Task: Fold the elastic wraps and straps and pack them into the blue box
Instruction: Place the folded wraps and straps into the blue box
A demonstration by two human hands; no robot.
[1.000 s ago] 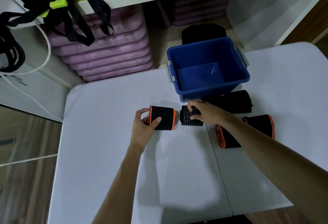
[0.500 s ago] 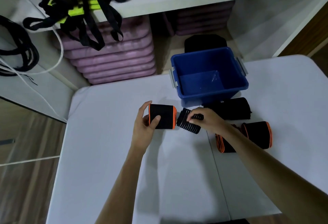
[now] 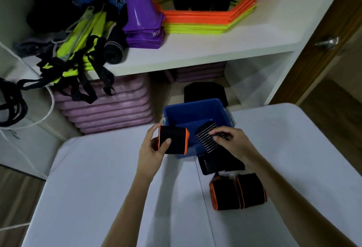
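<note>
**Two folded wraps held at the blue box**

On the far left, black straps [image 3: 11,107] are hung beside the shelf, and a bundle of yellow-and-black straps [image 3: 78,58] is draped over the shelf edge above a stack of pink mats [image 3: 105,109]. A purple cone [image 3: 139,9] and orange and yellow hexagon rings [image 3: 205,21] are stored on the shelf.

Above the white table [image 3: 98,188], an orange-edged folded wrap [image 3: 173,139] is gripped by the left hand [image 3: 150,148], thumb across its front and fingers curled behind. It is held at the near left rim of the blue box [image 3: 195,113].

A black ribbed wrap [image 3: 207,137] is pinched between the thumb and fingers of the right hand [image 3: 233,141] and is held tilted over the box's near edge.

Further right, a black wrap [image 3: 219,164] is laid flat on the table just in front of the box, and two orange-edged rolls [image 3: 237,192] are set side by side, touching, nearer the person.
</note>
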